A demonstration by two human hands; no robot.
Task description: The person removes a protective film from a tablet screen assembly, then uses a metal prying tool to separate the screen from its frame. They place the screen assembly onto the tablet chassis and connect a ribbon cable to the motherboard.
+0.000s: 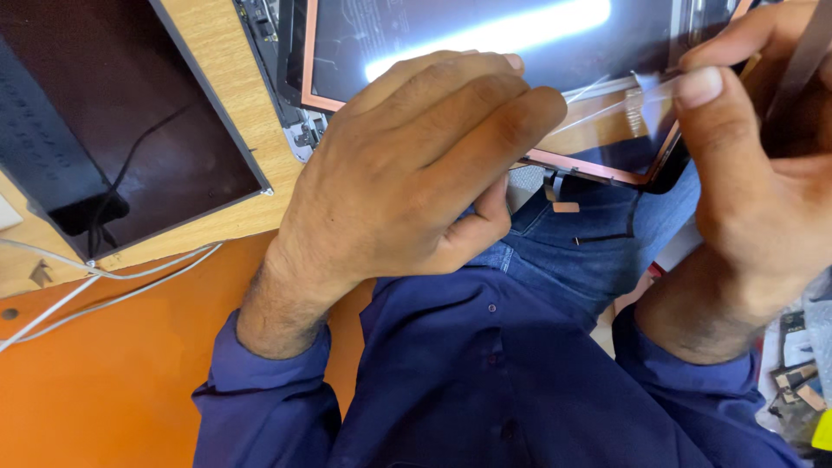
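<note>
A glossy display panel (485, 35) with a copper-coloured rim lies across my lap and the desk edge. My left hand (407, 173) rests on the panel's near edge, fingers curled down on it. My right hand (745, 147) pinches a clear strip of tape or film (646, 91) that stretches off the panel's right corner, thumb and forefinger closed on it. A thin metal tool (802, 61) runs past the right hand at the frame edge; whether the hand holds it is unclear. A small flex cable (559, 191) hangs under the panel.
A second dark screen panel (130, 130) lies at the left on the wooden desk (234, 61). White cables (104, 277) cross onto the orange surface (104, 381). Loose parts (797, 381) sit at the lower right. A laptop hinge and frame (286, 95) lie between the panels.
</note>
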